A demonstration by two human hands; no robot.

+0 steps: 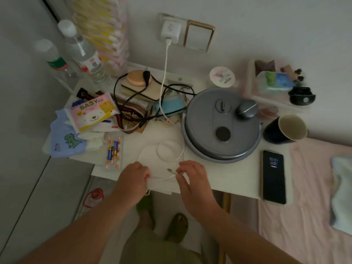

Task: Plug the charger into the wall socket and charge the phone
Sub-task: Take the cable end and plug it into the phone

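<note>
Right hand [191, 173]: fingertips pinched on the white cable [165, 73] just behind its free connector [170, 170], the metal tip pointing left and clear of the table.

Left hand [136, 175]: closed loosely over the same cable a little farther back along its run; how firmly it gripped could not be told. The two hands sat near each other at the front edge of the white table [228, 180], a short slack arc of cable between them.

Cable: thin, light, limp. It lay in a loose loop just behind the hands, then ran up through the clutter to the charger [170, 31]. Judged likely to coil and snag on the black cords [133, 96] if pulled hard. Best held at the stiff moulded collar behind the connector, as the right hand did.

Charger: white block, seated in the wall socket [162, 18]; this part of the task looked done.

Phone [273, 177]: flat on the table's right end, screen lit, well apart from the hands, not yet connected. Rigid, smooth, probably slippery; judged best gripped by its long edges while the connector goes in at its short end.

Grey round appliance [222, 123]: stood between cable loop and phone.
</note>
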